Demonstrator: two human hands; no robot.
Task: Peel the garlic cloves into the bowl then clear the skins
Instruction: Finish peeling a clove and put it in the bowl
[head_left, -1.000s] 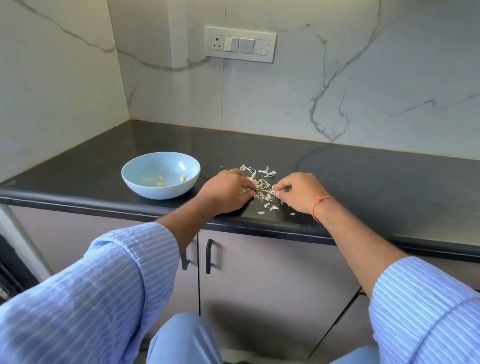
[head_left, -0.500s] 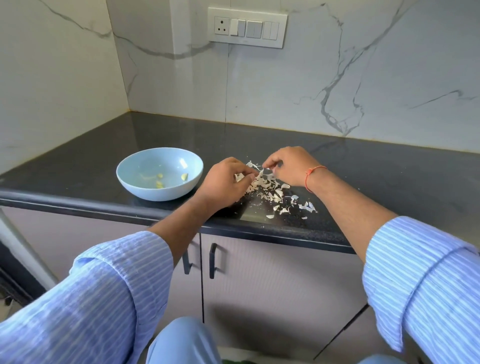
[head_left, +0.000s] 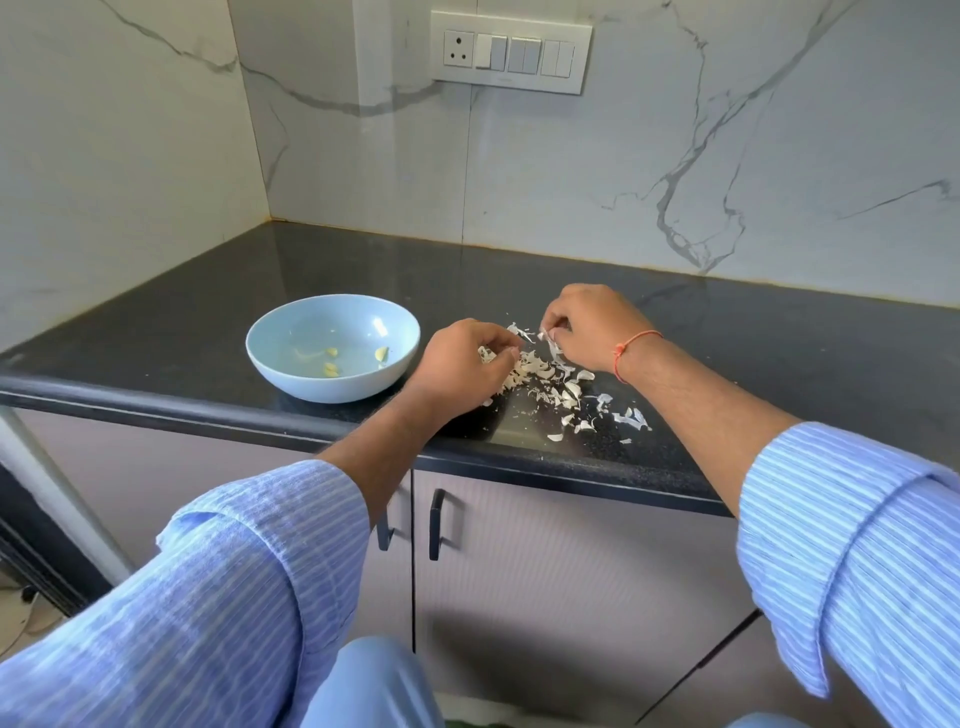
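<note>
A pale blue bowl (head_left: 332, 348) sits on the black granite countertop (head_left: 753, 353) near its front edge, with a few peeled garlic cloves (head_left: 331, 361) lying apart from one another on its bottom. Just to the right of the bowl, a scatter of dry white garlic skins (head_left: 550, 382) is spread over the counter, thickest between the two hands and thinning out toward the front right, where a few loose flakes lie on their own. The left hand (head_left: 460, 366) rests on the counter at the left side of the pile, close beside the bowl but not touching it, its fingers curled inward over skins gathered under the fingertips; how much it actually has hold of cannot be told. The right hand (head_left: 592, 325) is at the far side of the pile, knuckles up, with thumb and fingertips pinched together on a small piece of skin; a red thread (head_left: 631, 347) circles its wrist. Both forearms come out of rolled-back blue striped sleeves (head_left: 852, 551). Behind the counter rises a white marble-look backsplash (head_left: 649, 171) carrying a switch and socket panel (head_left: 511, 51), and below the counter edge are grey cabinet doors with dark handles (head_left: 435, 525)
</note>
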